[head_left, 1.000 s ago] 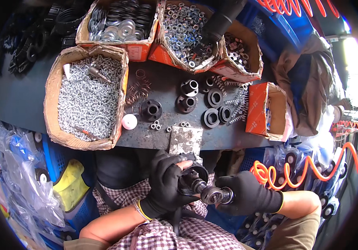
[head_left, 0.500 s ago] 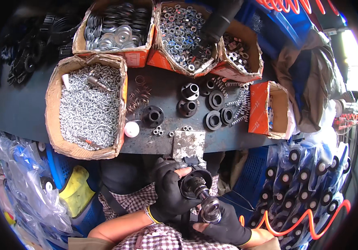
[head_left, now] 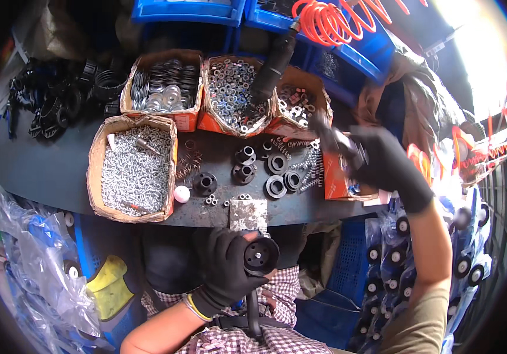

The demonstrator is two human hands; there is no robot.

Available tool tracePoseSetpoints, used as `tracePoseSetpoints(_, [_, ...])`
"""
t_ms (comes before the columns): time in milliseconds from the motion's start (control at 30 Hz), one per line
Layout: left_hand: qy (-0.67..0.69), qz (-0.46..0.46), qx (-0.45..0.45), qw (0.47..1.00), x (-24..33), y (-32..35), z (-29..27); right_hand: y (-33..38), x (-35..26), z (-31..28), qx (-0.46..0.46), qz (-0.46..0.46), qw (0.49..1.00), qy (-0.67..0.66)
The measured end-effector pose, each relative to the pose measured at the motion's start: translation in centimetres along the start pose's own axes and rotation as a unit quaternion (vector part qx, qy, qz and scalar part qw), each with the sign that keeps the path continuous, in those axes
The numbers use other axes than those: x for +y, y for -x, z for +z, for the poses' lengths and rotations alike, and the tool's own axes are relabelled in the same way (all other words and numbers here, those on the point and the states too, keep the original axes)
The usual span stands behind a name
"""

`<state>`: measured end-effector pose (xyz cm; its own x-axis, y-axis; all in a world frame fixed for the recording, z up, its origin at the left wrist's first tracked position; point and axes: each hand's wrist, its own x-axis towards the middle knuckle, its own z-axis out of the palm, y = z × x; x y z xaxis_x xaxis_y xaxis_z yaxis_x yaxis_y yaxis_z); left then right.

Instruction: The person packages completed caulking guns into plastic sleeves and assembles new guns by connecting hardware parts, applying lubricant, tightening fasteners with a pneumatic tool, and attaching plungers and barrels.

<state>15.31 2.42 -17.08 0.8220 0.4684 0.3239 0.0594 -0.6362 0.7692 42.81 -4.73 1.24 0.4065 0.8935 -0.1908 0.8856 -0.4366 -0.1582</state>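
Note:
My left hand (head_left: 225, 259), in a black glove, is closed round a black cup-shaped round part (head_left: 270, 259) just off the table's front edge. Inside the cup a small bright fastener shows at its centre, with holes about it. A black tube (head_left: 253, 315) runs below the part toward my lap. My right hand (head_left: 383, 162), also gloved in black, is raised over the table's right side. It is closed on a dark and silvery power driver (head_left: 340, 144), blurred by motion, whose tip points up and left.
Cardboard boxes hold screws (head_left: 135, 171), washers (head_left: 171, 97) and nuts (head_left: 230, 88). A black air tool (head_left: 274, 65) hangs over them from an orange coiled hose (head_left: 330, 20). Black rings (head_left: 277, 165), springs (head_left: 313, 165) and a metal plate (head_left: 248, 214) lie on the table (head_left: 206, 218).
My right hand has lifted the driver off the cup-shaped part and swung it up and right. My left hand keeps the part, its open face now turned up. The view has shifted.

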Motion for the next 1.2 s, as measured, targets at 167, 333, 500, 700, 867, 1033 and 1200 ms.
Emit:
tracePoseSetpoints(167, [0.031,0.104,-0.190,0.976,-1.8,-3.9,-1.7,-6.9,7.7,5.7,0.089,0.141,0.974,0.153])
tracePoseSetpoints(333, [-0.033,-0.029,-0.089,0.995,0.2,-0.9,-0.7,-2.6,3.9,11.3,0.465,-0.048,0.879,0.090])
tracePoseSetpoints(500, [-0.004,-0.070,0.077,0.995,2.5,-0.1,2.2,13.0,-5.9,31.2,0.043,0.198,0.779,-0.593])
tracePoseSetpoints(700, [-0.044,-0.086,0.055,0.994,2.0,0.6,2.8,11.9,-8.6,48.7,-0.127,0.263,0.509,-0.810])
tracePoseSetpoints(867, [-0.074,-0.071,0.042,0.994,2.2,-0.3,2.0,11.1,-9.9,50.5,-0.134,0.217,0.461,-0.850])
tracePoseSetpoints(1033, [-0.081,-0.059,0.044,0.994,2.4,-0.8,1.9,10.6,-10.0,50.1,-0.130,0.176,0.430,-0.876])
tracePoseSetpoints(1200, [-0.065,-0.026,0.046,0.996,1.8,-0.4,1.5,7.8,-6.2,37.2,-0.209,-0.010,0.727,-0.654])
